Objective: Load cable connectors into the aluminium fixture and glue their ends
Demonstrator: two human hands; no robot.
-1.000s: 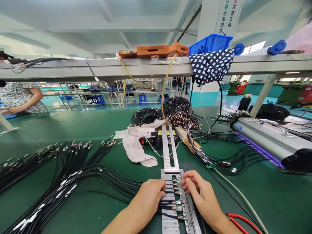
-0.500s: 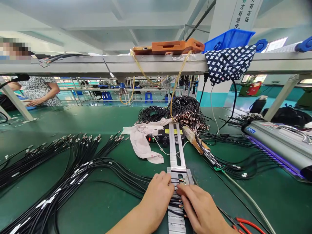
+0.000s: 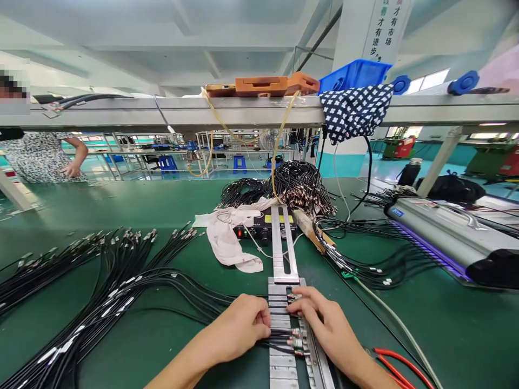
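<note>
My left hand [image 3: 245, 324] is closed at the left edge of a slotted metal fixture [image 3: 283, 359], thumb and fingers pinched round black cables that run in from the left. Several of these black cables [image 3: 279, 334] lie across the fixture, side by side in its slots. Their stripped or metal-tipped ends [image 3: 298, 341] point right, against a metal rail [image 3: 318, 356]. My right hand [image 3: 330, 324] lies over that rail; its fingertips close on a cable end near the upper slots. The exact grip there is partly hidden.
Long bundles of black cables [image 3: 117, 286] spread over the left of the green table [image 3: 170, 346]. Red-handled pliers [image 3: 399, 362] lie at the lower right. Behind stand a black control box [image 3: 265, 233], a white cloth [image 3: 227, 248], coiled cables [image 3: 302, 181] and a silver purple-lit device [image 3: 441, 227].
My left hand has shifted left, off the middle of the fixture, to its left edge. My right hand's fingers have opened out somewhat, baring cable ends. The camera view has turned slightly right.
</note>
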